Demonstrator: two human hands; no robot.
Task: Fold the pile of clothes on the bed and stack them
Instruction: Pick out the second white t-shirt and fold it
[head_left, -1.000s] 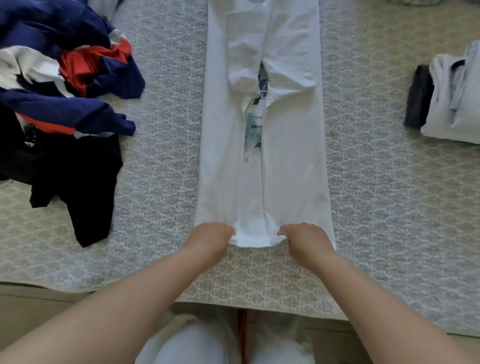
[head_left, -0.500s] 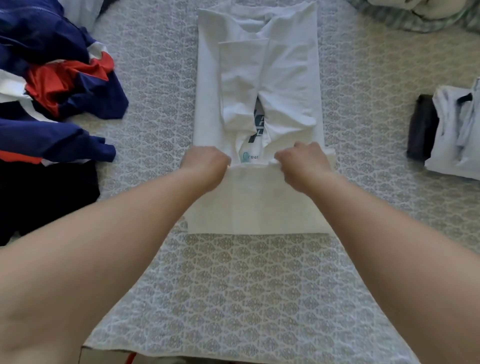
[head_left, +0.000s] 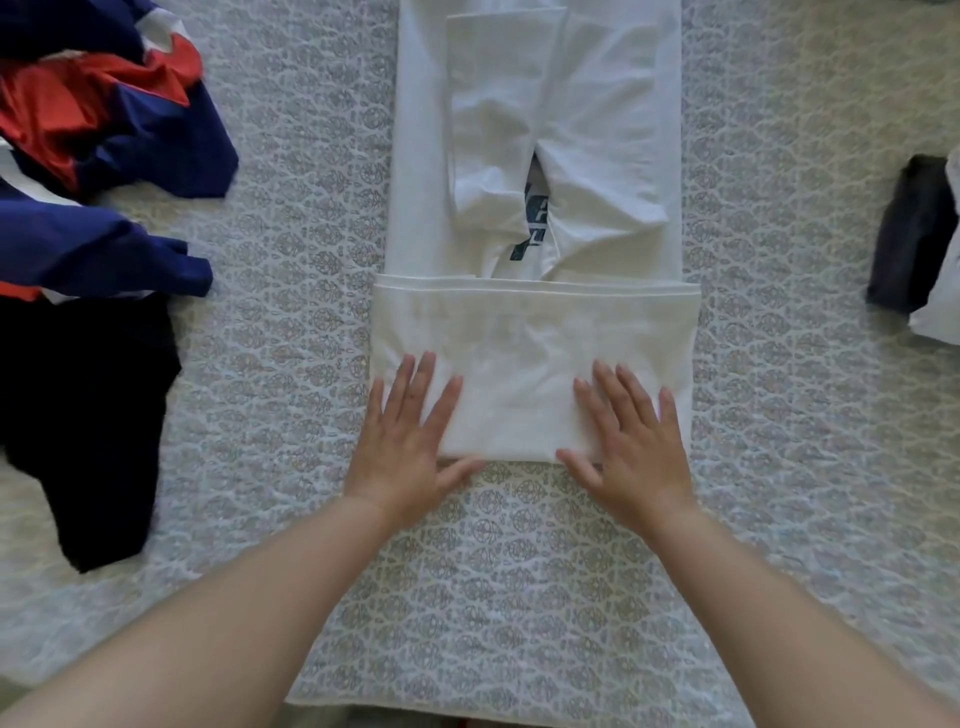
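Note:
A white T-shirt (head_left: 535, 156) lies lengthwise in the middle of the bed, its sleeves folded inward over a blue print. Its bottom part is folded up into a flat band (head_left: 535, 338) across the near end. My left hand (head_left: 410, 441) lies flat with spread fingers on the band's near left corner. My right hand (head_left: 628, 436) presses flat on the near right part. Both thumbs sit at the folded near edge.
The bed cover (head_left: 519, 597) is grey with a lace-like pattern. A pile of unfolded navy, red and white clothes (head_left: 104, 135) and a black garment (head_left: 88, 415) lie at the left. Folded dark and white clothes (head_left: 914, 244) are stacked at the right edge.
Both hands carried the shirt's bottom hem away from me, laid it over the shirt, let go and came back flat onto the near fold.

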